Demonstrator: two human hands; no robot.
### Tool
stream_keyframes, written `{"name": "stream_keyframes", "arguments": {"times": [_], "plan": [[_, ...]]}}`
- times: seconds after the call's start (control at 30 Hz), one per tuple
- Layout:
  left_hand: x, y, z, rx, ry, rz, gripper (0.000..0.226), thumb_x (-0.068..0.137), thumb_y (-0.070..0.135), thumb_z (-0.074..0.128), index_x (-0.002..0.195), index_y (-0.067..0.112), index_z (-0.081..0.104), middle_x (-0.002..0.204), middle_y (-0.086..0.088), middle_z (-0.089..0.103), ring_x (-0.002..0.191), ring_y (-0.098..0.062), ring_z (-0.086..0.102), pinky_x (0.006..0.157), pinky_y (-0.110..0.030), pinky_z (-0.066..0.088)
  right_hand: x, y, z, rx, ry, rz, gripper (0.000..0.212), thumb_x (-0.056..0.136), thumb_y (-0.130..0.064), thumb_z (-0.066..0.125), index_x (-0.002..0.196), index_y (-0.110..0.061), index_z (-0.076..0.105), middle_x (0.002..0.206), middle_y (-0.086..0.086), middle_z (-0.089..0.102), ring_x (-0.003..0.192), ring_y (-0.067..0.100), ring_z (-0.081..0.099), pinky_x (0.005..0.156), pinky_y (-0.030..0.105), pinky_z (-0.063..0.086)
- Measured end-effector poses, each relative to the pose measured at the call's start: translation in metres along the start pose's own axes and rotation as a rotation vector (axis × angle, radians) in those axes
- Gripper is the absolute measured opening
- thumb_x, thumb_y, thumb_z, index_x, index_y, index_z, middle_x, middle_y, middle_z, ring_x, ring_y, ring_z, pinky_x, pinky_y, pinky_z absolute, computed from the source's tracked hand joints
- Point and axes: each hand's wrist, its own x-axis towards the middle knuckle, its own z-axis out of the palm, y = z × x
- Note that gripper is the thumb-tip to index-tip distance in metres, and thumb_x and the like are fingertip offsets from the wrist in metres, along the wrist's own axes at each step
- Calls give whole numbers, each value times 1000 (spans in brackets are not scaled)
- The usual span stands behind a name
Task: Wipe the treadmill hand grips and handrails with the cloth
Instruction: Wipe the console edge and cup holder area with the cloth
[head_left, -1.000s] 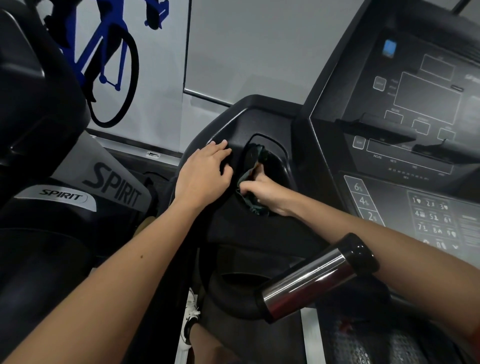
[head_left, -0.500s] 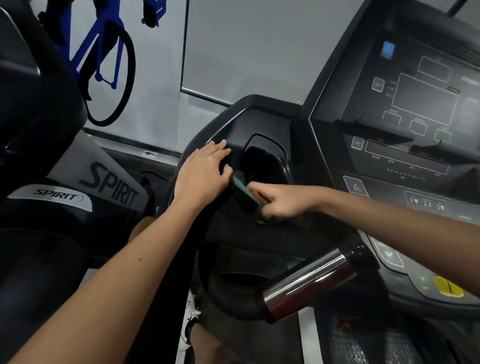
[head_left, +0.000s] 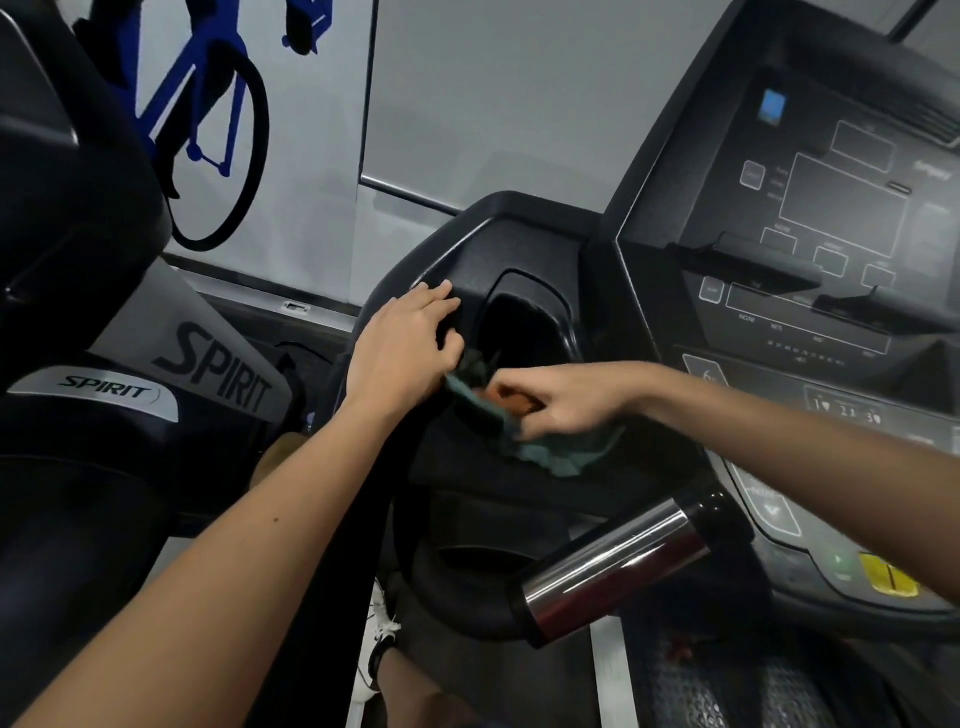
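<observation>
Right hand (head_left: 561, 405) has drawn the cloth (head_left: 556, 454) out of the pocket (head_left: 524, 317) to its 6 o'clock.
Left hand (head_left: 400, 353) lies flat at the pocket's 9 o'clock, likely bracing. Right hand clamps the bunched cloth for pressure. Next, likely, the grip (head_left: 613, 566) at 5 o'clock.

The scene is dim, under cool, flat light. The pale wall (head_left: 493, 104) is the brightest area, and the left forearm (head_left: 249, 561) catches soft light from above, perhaps from ceiling lamps out of view. The black treadmill console (head_left: 519, 244) swallows detail, and its cup holder (head_left: 524, 327) is a near-black pit. The chrome hand grip (head_left: 613, 566) carries long white streaks of glare. The display panel (head_left: 841, 208) has a faint sheen, and its small lettering is too soft to read. The right hand (head_left: 566, 405) and the cloth (head_left: 561, 457) look slightly smeared. Straight lines bow toward the frame edges, where detail softens.
</observation>
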Motion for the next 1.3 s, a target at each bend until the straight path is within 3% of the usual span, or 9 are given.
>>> {"name": "stream_keyframes", "arguments": {"times": [0.1, 0.3, 0.4, 0.53, 0.67, 0.77, 0.87, 1.07, 1.3], "plan": [[0, 0, 0, 7, -8, 9, 43, 92, 23, 48, 134, 19, 49, 148, 8, 38, 140, -8, 26, 115, -31, 20, 5, -6, 12, 232, 35, 18, 32, 95, -11, 48, 126, -11, 39, 96, -13, 47, 85, -2, 44, 75, 5, 37], [-2, 0, -1, 14, -11, 3, 43, 92, 25, 45, 135, 20, 48, 148, 9, 37, 140, -7, 25, 116, -30, 19, -29, 0, 0, -669, -6, 122, 17, 85, -14, 43, 98, -21, 53, 110, 1, 58, 105, 22, 54, 76, 33, 41], [-2, 1, -2, 18, -15, 1, 43, 93, 24, 45, 136, 20, 47, 148, 9, 36, 140, -8, 25, 116, -30, 19, -20, 9, -6, -840, 13, 201, 31, 90, -22, 39, 116, -17, 54, 128, -2, 49, 123, 20, 43, 92, 35, 42], [-2, 1, -2, 16, -19, 1, 43, 93, 24, 45, 136, 21, 47, 148, 10, 36, 140, -7, 25, 116, -29, 18, 7, 26, -6, -1045, -8, 309, 61, 95, -41, 26, 146, -9, 22, 157, 3, 10, 145, 19, 4, 119, 36, 6], [-3, 1, -1, 14, -16, 1, 43, 93, 24, 44, 136, 21, 47, 148, 10, 36, 140, -6, 25, 116, -29, 18, 4, 16, -1, -863, -87, 305, 50, 94, -32, 33, 137, -8, 39, 146, 7, 33, 136, 24, 25, 113, 39, 23], [-2, 0, -1, 16, -17, 2, 43, 93, 24, 45, 136, 20, 47, 148, 9, 36, 140, -7, 25, 116, -30, 18, -8, 8, -3, -775, -87, 206, 27, 87, -10, 44, 110, -8, 56, 117, 9, 55, 109, 26, 49, 90, 37, 46], [-1, 0, 0, 22, -22, 7, 44, 92, 24, 45, 136, 20, 47, 148, 9, 36, 140, -7, 26, 116, -30, 19, -11, 8, -10, -759, -62, 215, 18, 82, -2, 45, 95, -6, 57, 101, 9, 59, 97, 28, 57, 74, 37, 48], [-2, -1, 0, 16, -24, 15, 44, 93, 24, 44, 136, 20, 47, 149, 9, 35, 140, -8, 25, 116, -29, 16, 9, 27, -5, -1011, 22, 274, 51, 95, -36, 31, 140, -11, 37, 151, 4, 26, 141, 22, 18, 117, 35, 11], [-3, 1, -1, 11, -14, 11, 44, 92, 24, 45, 136, 19, 48, 148, 8, 37, 140, -7, 26, 116, -30, 19, -3, -4, 4, -212, -3, 251, 37, 94, -29, 38, 120, -9, 55, 122, 15, 59, 114, 32, 52, 100, 39, 37]]}}
